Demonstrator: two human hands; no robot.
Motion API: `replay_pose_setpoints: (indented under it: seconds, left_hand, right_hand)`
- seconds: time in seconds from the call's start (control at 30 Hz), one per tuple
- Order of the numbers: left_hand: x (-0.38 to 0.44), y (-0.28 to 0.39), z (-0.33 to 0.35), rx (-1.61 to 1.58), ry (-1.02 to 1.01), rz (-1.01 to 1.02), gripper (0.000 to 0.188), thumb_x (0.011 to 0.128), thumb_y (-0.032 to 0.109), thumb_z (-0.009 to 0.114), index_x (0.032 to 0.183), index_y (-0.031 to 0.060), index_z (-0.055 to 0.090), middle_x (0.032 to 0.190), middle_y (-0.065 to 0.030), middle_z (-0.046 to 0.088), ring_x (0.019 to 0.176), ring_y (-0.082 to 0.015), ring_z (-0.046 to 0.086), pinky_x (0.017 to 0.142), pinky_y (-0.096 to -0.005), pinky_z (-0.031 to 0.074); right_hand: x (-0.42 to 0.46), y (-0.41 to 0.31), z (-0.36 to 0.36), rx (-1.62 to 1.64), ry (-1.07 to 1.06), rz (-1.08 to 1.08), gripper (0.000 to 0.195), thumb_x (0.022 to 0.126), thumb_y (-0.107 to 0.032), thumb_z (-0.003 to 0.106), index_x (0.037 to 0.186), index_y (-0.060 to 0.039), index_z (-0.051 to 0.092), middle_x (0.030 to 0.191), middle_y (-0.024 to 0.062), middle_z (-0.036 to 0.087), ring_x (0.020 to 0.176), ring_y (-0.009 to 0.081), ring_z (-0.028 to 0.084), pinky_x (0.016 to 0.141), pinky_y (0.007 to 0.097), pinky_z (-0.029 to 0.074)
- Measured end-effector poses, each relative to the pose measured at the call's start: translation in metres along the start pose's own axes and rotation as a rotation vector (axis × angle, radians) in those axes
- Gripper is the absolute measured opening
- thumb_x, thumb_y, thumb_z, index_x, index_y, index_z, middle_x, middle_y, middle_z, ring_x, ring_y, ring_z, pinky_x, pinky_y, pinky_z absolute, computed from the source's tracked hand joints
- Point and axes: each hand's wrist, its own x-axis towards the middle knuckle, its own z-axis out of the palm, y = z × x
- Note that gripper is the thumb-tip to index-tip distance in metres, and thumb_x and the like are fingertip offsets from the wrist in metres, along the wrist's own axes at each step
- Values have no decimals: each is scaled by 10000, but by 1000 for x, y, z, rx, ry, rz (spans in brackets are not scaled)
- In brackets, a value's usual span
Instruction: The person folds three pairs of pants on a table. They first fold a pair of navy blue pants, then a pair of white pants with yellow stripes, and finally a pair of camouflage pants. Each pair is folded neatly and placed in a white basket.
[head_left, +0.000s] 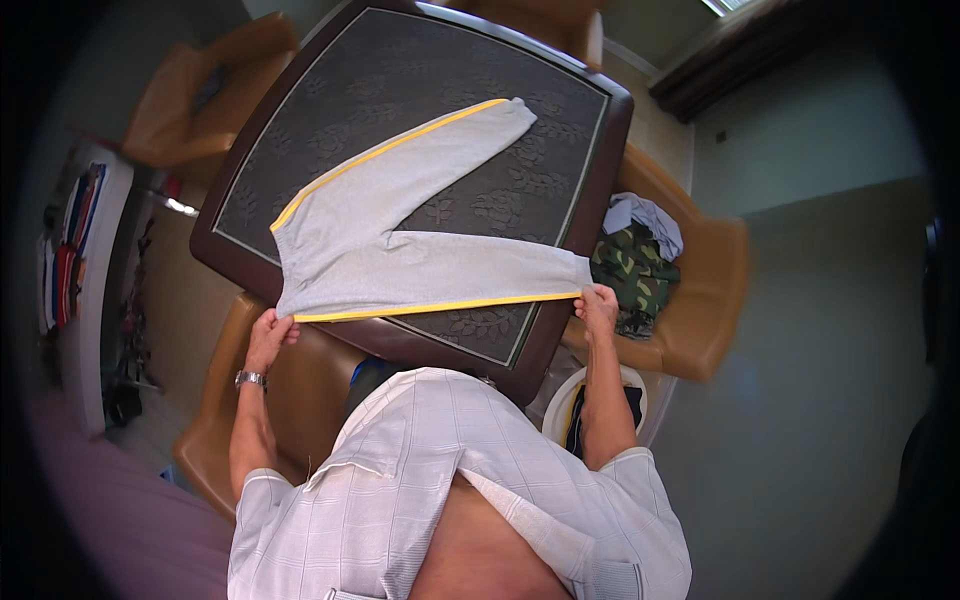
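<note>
Grey sweatpants (420, 262) with a yellow stripe down each outer side lie spread over a dark table (322, 135) with an embossed floral top. The legs fan apart; the far one points to the upper right, while the near one runs along the table's front. At the waistband's near corner, my left hand (272, 339) pinches the fabric between thumb and fingers, and a metal watch circles that wrist. My right hand (598, 309) grips the near leg's cuff at its yellow stripe, just past the table's right edge. The near striped edge stretches nearly straight between both hands.
A tan chair (712, 292) on the right holds camouflage clothing (634, 270) and a light blue garment (645, 217). Below it stands a white bucket (555, 409) with dark clothes inside. Other tan chairs (169, 105) surround the table. A white shelf (105, 285) stands at left.
</note>
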Motion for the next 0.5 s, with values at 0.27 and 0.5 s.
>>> replay_pose_setpoints:
  seconds: [0.27, 0.5]
  left_hand:
    - [-6, 13, 14, -108, -86, -43, 277, 1049, 169, 755, 1281, 53, 658, 1124, -52, 750, 952, -149, 751, 841, -331, 655]
    - [-6, 16, -1, 6, -156, 12, 257, 1063, 182, 745, 1259, 20, 711, 1119, -61, 781, 974, -157, 763, 908, -331, 633]
  right_hand:
    - [-18, -32, -4, 49, -330, 134, 456, 1002, -183, 765, 1424, -78, 631, 992, 5, 722, 796, 88, 673, 636, 248, 553]
    - [-5, -33, -12, -395, -442, 38, 278, 940, -161, 837, 1161, -51, 709, 892, -6, 712, 704, 73, 656, 600, 220, 534]
